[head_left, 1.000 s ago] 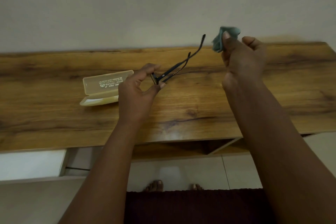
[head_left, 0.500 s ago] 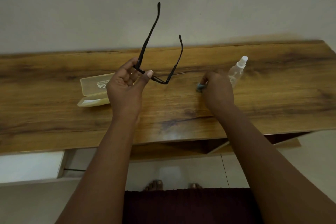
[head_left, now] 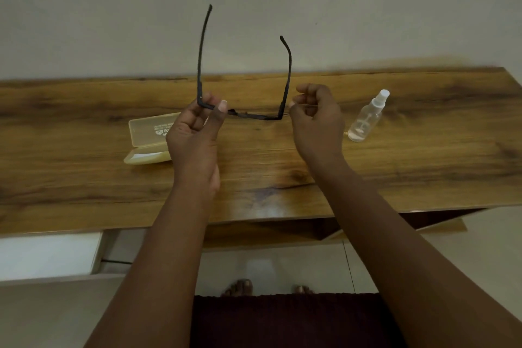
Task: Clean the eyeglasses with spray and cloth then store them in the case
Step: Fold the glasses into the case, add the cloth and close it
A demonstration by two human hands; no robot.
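Observation:
Black eyeglasses (head_left: 254, 116) are held up over the wooden table (head_left: 423, 167), both temples unfolded and pointing up and away. My left hand (head_left: 197, 133) pinches the left corner of the frame between thumb and fingers. Fingers curled, my right hand (head_left: 316, 118) sits right beside the right hinge; whether it touches the frame is unclear. An open pale yellow case (head_left: 147, 138) lies on the table left of my left hand. A small clear spray bottle (head_left: 367, 116) stands to the right of my right hand. The cloth is not in view.
The table runs along a plain wall. Its front edge is near my body, with a lower wooden shelf (head_left: 271, 234) beneath and tiled floor (head_left: 282, 265) below. Bare wood lies between the case and the bottle.
My right hand lowered the teal cloth to the table, then rose without it to the right hinge. My left hand lifted and turned the eyeglasses so the temples point up.

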